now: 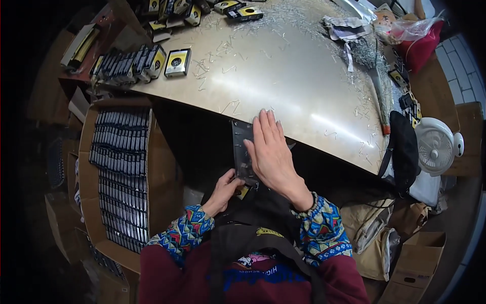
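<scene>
My right hand lies flat with its fingers stretched out, fingertips at the table's near edge, covering the right part of a dark see-through plastic tray. Small bits of metal wire show on that tray. At its lower left corner my left hand is closed, thumb and fingers pinching the tray. Just under those fingers a bit of a black and yellow box shows; most of it is hidden. Bent metal wire hooks are scattered over the table.
One small black and yellow box stands on the table beside a row of similar boxes. To my left is a carton packed with rows of dark boxes. A heap of wire, a white fan and an open carton are at right.
</scene>
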The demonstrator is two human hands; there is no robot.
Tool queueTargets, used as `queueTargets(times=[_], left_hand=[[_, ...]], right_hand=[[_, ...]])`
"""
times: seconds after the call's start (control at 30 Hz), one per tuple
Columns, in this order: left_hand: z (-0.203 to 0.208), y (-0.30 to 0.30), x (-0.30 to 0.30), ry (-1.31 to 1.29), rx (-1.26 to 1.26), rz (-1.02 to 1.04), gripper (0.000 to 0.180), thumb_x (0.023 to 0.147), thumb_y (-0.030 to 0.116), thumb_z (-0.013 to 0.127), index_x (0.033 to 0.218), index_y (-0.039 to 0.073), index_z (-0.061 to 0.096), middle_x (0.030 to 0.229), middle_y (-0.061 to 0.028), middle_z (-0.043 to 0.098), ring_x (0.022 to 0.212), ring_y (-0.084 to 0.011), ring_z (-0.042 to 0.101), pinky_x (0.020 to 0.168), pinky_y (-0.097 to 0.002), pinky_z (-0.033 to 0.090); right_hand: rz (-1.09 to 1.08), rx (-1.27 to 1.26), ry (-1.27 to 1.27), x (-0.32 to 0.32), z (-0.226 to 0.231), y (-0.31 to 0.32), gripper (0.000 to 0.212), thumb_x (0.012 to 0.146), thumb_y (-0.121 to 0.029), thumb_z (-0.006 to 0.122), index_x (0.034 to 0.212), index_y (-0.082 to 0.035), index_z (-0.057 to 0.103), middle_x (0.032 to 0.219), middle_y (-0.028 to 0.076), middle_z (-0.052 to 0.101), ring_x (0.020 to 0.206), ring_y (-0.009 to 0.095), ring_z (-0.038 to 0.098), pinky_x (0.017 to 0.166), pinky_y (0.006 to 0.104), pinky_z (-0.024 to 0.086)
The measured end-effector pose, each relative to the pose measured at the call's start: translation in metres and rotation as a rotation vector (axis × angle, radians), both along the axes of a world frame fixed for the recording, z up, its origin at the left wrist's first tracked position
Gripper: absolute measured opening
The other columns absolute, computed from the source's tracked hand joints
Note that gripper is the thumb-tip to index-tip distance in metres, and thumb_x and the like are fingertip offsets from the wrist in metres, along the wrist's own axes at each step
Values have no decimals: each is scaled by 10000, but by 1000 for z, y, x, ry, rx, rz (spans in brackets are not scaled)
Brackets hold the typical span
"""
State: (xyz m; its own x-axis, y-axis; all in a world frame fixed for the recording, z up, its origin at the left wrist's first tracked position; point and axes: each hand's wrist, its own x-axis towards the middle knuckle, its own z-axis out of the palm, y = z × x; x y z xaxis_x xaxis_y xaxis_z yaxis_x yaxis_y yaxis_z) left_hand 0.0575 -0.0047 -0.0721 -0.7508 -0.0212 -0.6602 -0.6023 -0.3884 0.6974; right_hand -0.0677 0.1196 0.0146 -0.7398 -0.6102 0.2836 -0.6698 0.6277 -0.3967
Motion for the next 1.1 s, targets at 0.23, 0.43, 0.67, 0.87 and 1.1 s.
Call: queueTargets(times=[0.23, 0.43, 0.67, 0.87, 1.1], left_hand=[[-7, 6, 12, 103, 57, 68, 348, 836, 105, 620, 1160, 32, 516, 960, -40, 599, 861, -108, 554, 764, -249, 453], [-21, 23, 28, 450, -905, -146, 762, 741, 145, 744, 1358, 2, 319, 1154, -245, 545, 1042, -417, 580, 898, -428, 482], [-19, -4, 39, 470, -1053, -212, 744, 717, 119, 751, 1351, 15, 375, 1163, -206, 561, 1062, -412, 574, 842, -460, 500], [18, -1, 38, 513, -941, -28, 780, 734, 99, 764, 1359, 74, 297, 1097, -242, 606, 978, -434, 628, 798, -472, 528], [40, 9, 7, 593, -1060, -14, 634, 725, 98, 736, 1257, 33, 398, 1038, -226, 599, 963, -429, 618, 771, -458, 524]], right_hand=[[73, -385, -598, 12, 29, 33, 304, 857, 65, 523, 1110, -40, 653, 1186, 152, 625, 1183, 337, 532, 944, 378, 461], [124, -79, -123, 41, -30, 22, 338, 725, 51, 578, 1059, 8, 610, 988, 143, 562, 909, 333, 543, 795, 394, 484], [225, -257, -286, 78, -49, 30, 337, 811, -43, 647, 1138, 30, 614, 1146, 204, 612, 949, 312, 642, 783, 364, 548], [174, -331, -255, 85, -42, 23, 256, 792, -45, 732, 1035, 16, 677, 1104, 206, 659, 855, 303, 696, 723, 342, 574], [-57, -642, -554, 82, -34, 14, 279, 839, 1, 698, 1114, 38, 678, 1142, 202, 674, 989, 219, 684, 825, 265, 542]])
